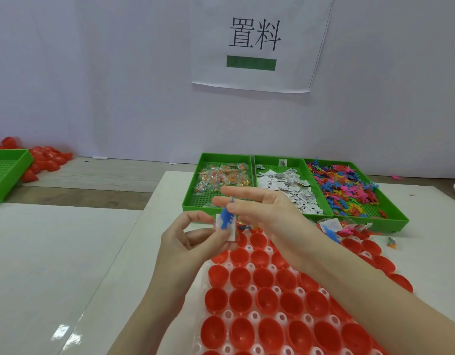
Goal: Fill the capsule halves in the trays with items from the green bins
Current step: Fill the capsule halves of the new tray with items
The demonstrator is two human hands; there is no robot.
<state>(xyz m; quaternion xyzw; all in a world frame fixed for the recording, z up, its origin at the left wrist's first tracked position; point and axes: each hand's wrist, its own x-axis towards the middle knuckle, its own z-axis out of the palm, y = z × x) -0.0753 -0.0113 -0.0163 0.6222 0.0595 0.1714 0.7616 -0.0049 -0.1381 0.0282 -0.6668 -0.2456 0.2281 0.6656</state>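
Red capsule halves (pixel 265 301) stand open side up in a white tray (pixel 227 315) in front of me. Above its far end, my left hand (pixel 193 242) pinches a small white paper slip (pixel 231 233) with a blue toy figure (pixel 225 219) against it. My right hand (pixel 259 211) hovers just beyond, fingers mostly straight, its fingertips touching the top of the blue figure. Three green bins sit behind: one with clear candy packets (pixel 222 178), one with white paper slips (pixel 288 188), one with colourful toy figures (pixel 347 185).
Loose items lie in the tray's far right capsule halves (pixel 334 230) and beside the bins. At the far left are another green bin (pixel 6 170) and a heap of red capsule halves (pixel 47 160). A paper sign (pixel 254 42) hangs on the wall.
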